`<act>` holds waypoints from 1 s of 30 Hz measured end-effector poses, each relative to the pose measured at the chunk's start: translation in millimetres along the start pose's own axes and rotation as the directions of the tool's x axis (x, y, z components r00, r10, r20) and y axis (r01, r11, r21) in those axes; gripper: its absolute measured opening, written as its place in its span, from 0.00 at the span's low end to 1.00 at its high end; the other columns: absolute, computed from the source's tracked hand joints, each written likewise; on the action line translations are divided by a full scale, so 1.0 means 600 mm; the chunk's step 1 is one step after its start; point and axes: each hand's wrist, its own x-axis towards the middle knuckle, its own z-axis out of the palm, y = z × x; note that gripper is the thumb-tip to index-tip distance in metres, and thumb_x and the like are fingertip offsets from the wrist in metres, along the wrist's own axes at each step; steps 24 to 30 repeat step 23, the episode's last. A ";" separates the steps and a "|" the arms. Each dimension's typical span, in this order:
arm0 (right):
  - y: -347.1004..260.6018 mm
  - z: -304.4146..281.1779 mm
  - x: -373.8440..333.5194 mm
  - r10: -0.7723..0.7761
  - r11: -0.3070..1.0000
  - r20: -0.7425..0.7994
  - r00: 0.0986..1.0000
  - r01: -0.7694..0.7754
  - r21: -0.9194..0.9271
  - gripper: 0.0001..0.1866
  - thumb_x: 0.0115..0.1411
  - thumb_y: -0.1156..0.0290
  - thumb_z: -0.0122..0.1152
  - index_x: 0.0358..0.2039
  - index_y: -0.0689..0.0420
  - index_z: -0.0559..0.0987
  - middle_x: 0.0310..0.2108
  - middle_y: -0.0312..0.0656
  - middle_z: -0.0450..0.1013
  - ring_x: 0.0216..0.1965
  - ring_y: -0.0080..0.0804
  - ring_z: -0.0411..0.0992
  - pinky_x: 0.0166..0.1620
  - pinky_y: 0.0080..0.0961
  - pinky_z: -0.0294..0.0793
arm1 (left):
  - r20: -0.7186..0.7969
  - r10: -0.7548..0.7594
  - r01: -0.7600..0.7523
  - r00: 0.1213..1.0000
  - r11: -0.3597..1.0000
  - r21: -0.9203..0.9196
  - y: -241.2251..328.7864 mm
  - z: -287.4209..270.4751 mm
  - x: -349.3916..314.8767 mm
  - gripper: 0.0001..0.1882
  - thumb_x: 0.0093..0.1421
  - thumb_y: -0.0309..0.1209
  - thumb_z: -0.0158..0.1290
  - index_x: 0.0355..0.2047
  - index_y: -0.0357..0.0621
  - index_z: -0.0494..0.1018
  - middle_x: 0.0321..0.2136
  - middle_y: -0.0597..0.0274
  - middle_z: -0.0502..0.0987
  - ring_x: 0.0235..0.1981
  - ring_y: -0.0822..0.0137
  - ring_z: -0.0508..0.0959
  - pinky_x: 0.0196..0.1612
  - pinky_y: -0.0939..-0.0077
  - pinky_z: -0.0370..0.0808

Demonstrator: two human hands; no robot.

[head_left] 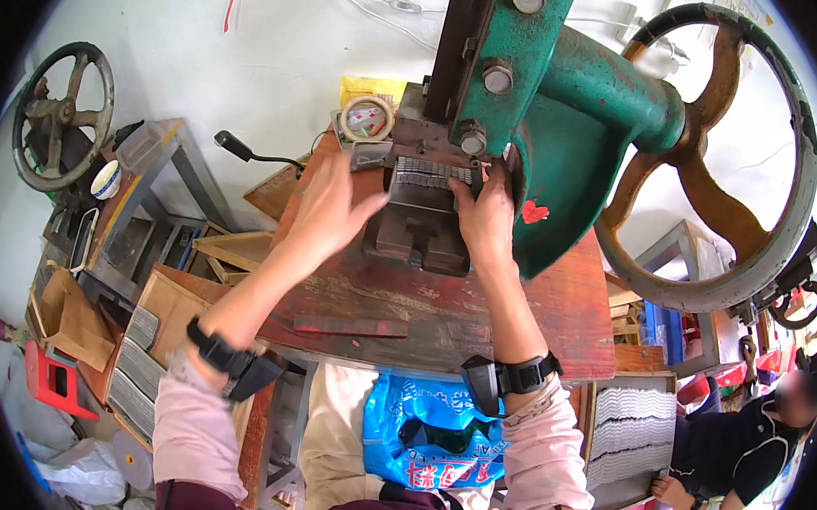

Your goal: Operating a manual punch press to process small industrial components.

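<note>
A green hand press (575, 125) stands before me, with a dark metal bed (418, 220) under its column. On this bed lies a row of thin grey ridged metal strips (423, 172). At the right end of the row, my right hand (487, 218) has its thumb and fingers closed about the edge; its fingertips are partly hidden beside the press. My left hand (329, 203) hovers just left of the bed, fingers stretched and thumb apart, holding nothing. A flat dark bar (351, 326) rests on the red-brown wooden table (443, 304) nearer to me.
The press's big handwheel (718, 162) rises at right. A tape roll (367, 119) lies behind the bed. Trays of grey strips stand at left (139, 374) and right (633, 432). A blue bag (431, 429) lies at my lap. Another person (743, 439) works at far right.
</note>
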 end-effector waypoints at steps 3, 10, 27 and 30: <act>-0.003 -0.003 -0.001 -0.034 0.999 -0.010 0.999 0.034 0.012 0.35 0.48 0.76 0.66 0.55 0.68 0.61 0.53 0.62 0.62 0.56 0.57 0.59 0.57 0.40 0.61 | 0.429 -0.078 0.091 0.900 0.996 -0.009 -0.010 -0.053 -0.127 0.29 0.51 0.45 0.59 0.44 0.33 0.68 0.41 0.41 0.72 0.44 0.45 0.72 0.46 0.58 0.69; -0.002 -0.004 -0.014 -0.108 0.993 -0.076 0.991 0.104 -0.051 0.26 0.51 0.80 0.58 0.51 0.72 0.63 0.47 0.63 0.65 0.51 0.59 0.62 0.54 0.42 0.63 | 0.291 0.236 -0.249 0.927 0.969 0.007 -0.007 -0.069 -0.204 0.15 0.54 0.32 0.57 0.41 0.41 0.73 0.41 0.52 0.73 0.41 0.51 0.72 0.47 0.60 0.67; -0.021 -0.139 -0.079 -0.134 0.991 0.321 0.938 0.135 0.017 0.34 0.56 0.72 0.56 0.59 0.70 0.53 0.51 0.67 0.62 0.56 0.53 0.63 0.58 0.41 0.62 | 0.063 -0.149 0.146 0.987 0.988 0.044 0.030 0.030 0.044 0.32 0.45 0.48 0.64 0.44 0.39 0.72 0.42 0.50 0.76 0.57 0.58 0.65 0.53 0.51 0.62; -0.021 -0.139 -0.079 -0.134 0.991 0.321 0.938 0.135 0.017 0.34 0.56 0.72 0.56 0.59 0.70 0.53 0.51 0.67 0.62 0.56 0.53 0.63 0.58 0.41 0.62 | 0.063 -0.149 0.146 0.987 0.988 0.044 0.030 0.030 0.044 0.32 0.45 0.48 0.64 0.44 0.39 0.72 0.42 0.50 0.76 0.57 0.58 0.65 0.53 0.51 0.62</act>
